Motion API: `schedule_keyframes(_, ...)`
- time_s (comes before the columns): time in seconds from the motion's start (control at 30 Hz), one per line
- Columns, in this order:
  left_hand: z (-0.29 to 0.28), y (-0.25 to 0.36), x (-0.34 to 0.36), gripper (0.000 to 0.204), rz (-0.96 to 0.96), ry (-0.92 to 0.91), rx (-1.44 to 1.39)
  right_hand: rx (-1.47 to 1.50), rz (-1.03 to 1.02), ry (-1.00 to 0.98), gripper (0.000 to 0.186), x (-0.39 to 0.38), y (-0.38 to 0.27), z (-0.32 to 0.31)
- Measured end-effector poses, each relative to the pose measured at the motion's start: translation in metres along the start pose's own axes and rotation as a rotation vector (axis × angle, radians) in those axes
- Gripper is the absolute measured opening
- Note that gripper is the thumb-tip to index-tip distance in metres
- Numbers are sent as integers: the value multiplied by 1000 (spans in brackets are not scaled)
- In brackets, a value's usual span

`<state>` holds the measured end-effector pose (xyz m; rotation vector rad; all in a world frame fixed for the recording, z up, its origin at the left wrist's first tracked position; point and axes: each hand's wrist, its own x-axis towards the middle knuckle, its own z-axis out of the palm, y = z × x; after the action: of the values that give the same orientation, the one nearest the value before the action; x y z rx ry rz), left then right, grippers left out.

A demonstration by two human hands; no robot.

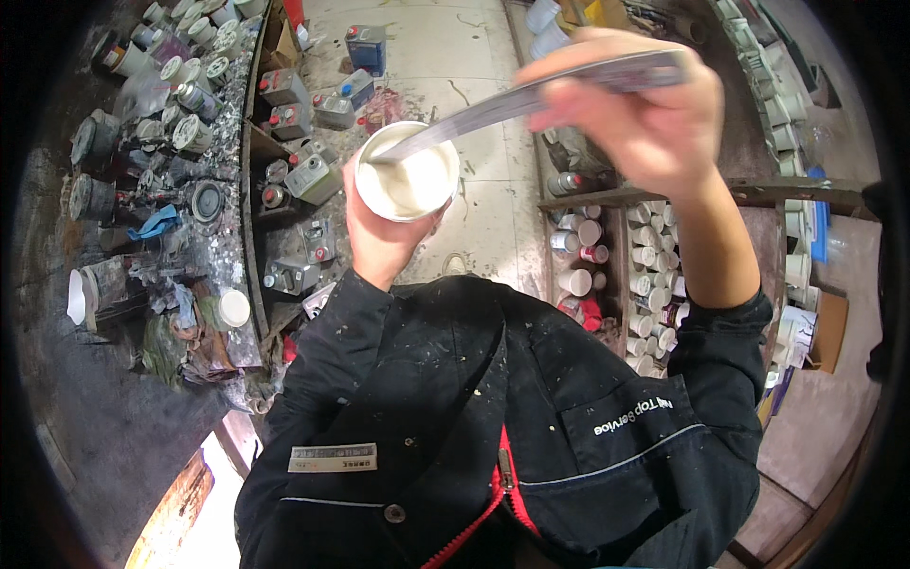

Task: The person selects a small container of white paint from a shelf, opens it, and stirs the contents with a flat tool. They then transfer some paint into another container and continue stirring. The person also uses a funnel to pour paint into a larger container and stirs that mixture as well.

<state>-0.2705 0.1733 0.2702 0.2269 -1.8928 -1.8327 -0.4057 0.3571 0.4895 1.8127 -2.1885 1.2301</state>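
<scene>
White, creamy paint (422, 180), filling most of a small round cup (409, 216). Held that cup in the left hand (379, 242), fingers wrapped close round its wall from below, out in front of the chest of a dark work jacket (455, 398) and above a pale, stained floor (427, 57). Pinched a long flat grey stirring blade (531, 95) in the right hand (645, 114), closed tight on its upper end, raised higher and further right than the cup. Slanted the blade down and leftward, tip sunk in the paint near the cup's left rim. Showed motion blur along the blade, so judged the step as stirring, mid-stroke; paint looked smooth, with no streaks to be made out.

Stood between two cluttered racks: round lidded cans (190, 128) and squarish metal tins (313, 175) on the left, rows of small white pots (654, 261) on a shelf to the right, all well apart from both hands.

Called, for any next move, for a level cup and a firm left grip, with the blade swept along wall and bottom without pushing paint over the rim. Would have needed, on lifting out, the blade drained against the rim and over the cup, drips onto sleeve or floor being the likely risk.
</scene>
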Motion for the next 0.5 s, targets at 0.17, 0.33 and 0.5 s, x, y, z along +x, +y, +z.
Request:
schedule_keyframes(0.17, 6, -2, -2, 95, -32, -23, 53, -240, -42, -146, 7, 19, 1, 22)
schedule_keyframes(0.33, 20, -2, -6, 95, -40, -15, 82, -162, -9, -215, 7, 12, -2, 28)
schedule_keyframes(0.5, 39, -1, -12, 93, 2, -44, 36, -171, -58, -171, 10, 9, 8, 25)
